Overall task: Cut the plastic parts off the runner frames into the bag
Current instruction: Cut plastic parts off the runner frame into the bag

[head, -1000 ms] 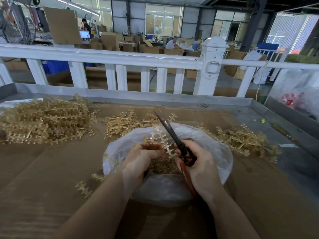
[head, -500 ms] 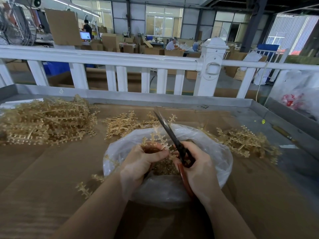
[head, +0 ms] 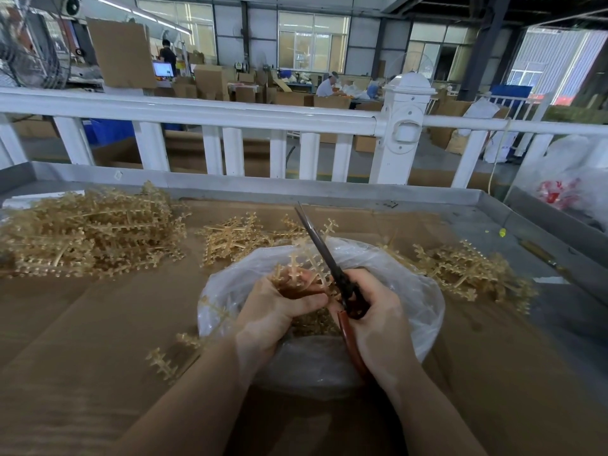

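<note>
A factory hall lies beyond a white railing (head: 204, 115); in front of it, the table (head: 82, 324) is covered with cardboard. A clear bag (head: 418, 301) sits open at the middle, cut parts (head: 312, 324) inside. Above it, the left hand (head: 279, 311) pinches a tan runner frame (head: 297, 269), while the right hand (head: 378, 320) grips red-handled scissors (head: 324, 258), blades nearly together beside the frame. Piles of frames (head: 85, 232) lie left, behind and right of the bag.
</note>
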